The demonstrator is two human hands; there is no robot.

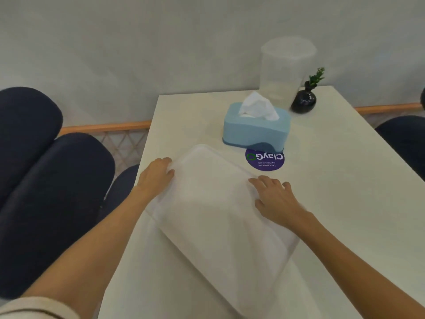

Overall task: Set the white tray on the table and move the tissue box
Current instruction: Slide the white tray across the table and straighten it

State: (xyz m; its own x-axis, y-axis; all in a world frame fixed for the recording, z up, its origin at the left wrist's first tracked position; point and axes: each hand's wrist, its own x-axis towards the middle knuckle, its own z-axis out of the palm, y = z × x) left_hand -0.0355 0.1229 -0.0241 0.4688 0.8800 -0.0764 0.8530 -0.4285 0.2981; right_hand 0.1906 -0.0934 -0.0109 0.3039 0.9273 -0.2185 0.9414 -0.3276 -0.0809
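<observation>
A white rectangular tray (213,215) lies slanted across the near left part of the white table (333,180), blurred, with a shadow under its near right edge. My left hand (156,176) grips its far left corner. My right hand (276,199) holds its right edge with the fingers spread over the rim. I cannot tell whether the tray rests flat on the table or hangs just above it. Just beyond the tray's far end stands a light blue tissue box (255,132) with a white tissue sticking out of the top, touched by neither hand.
A round purple sticker (264,160) lies on the table between the tray and the tissue box. A tall clear plastic container (285,70) and a small black vase with a green sprig (303,101) stand at the far edge by the wall. Dark blue seats (57,180) flank the table.
</observation>
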